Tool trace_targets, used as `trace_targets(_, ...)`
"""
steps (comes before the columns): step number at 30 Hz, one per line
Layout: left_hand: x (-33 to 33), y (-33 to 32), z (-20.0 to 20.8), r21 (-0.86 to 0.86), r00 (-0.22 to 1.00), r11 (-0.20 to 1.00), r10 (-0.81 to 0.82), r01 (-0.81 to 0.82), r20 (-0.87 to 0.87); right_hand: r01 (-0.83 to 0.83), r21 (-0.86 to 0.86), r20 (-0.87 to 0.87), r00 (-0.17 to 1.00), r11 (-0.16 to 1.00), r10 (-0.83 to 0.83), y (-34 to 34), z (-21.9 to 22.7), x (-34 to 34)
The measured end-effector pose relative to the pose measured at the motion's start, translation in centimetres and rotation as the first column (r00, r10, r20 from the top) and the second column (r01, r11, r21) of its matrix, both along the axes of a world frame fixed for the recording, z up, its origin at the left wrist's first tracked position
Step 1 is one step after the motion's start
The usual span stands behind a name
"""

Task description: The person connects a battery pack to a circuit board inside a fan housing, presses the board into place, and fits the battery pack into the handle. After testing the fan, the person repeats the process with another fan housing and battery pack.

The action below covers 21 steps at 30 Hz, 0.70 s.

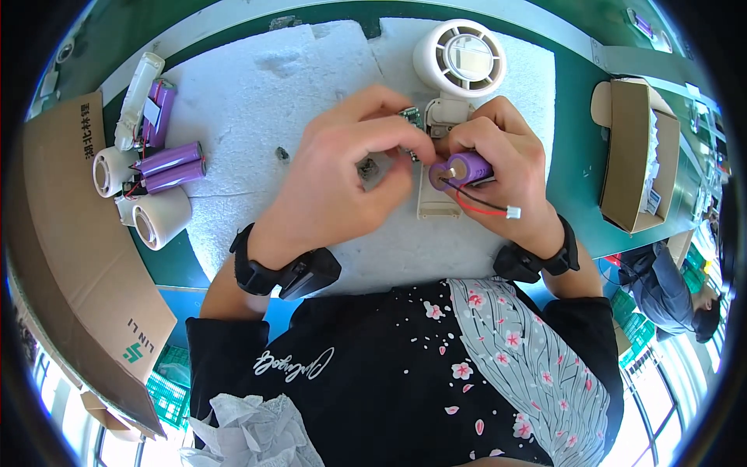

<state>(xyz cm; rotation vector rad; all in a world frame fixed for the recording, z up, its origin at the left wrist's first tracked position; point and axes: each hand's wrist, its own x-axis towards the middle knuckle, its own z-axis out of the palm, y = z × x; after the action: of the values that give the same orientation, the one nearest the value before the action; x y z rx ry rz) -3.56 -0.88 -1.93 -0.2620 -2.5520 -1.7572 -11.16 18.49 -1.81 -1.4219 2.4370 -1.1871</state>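
Observation:
My right hand point(510, 159) is closed around a purple two-cell battery pack point(473, 166). Red and black wires run from the pack's near end to a small white connector point(513, 212). My left hand point(338, 167) pinches a small green circuit board point(411, 117) with its thumb and forefinger, close to the right hand's fingers. Below both hands lies a cream handheld-fan housing point(437, 204), its handle opened and partly hidden by the hands. At its far end is the round fan head point(424, 66) with a spoked grille.
A white foam sheet point(257, 93) covers the table's middle. On the left are more purple battery cells point(173, 158) and cream fan parts point(163, 218), beside a large cardboard box point(85, 233). An open carton point(622, 156) stands at right. Another person point(661, 288) sits farther right.

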Motion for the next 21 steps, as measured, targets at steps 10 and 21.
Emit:
trace_targets(10, 0.05, 0.47, -0.62, 0.138, 1.000, 0.990, -0.003, 0.001, 0.012, 0.030, 0.005, 0.026, 0.999, 1.000, -0.030, -0.10, 0.25, 0.19)
trace_targets(21, 0.07, 0.31, -0.83, 0.303, 0.981, 0.953, -0.075, 0.017, 0.182, 0.038, -0.047, 0.282, 0.959, 0.998, -0.023, 0.75, 1.04, -0.52)
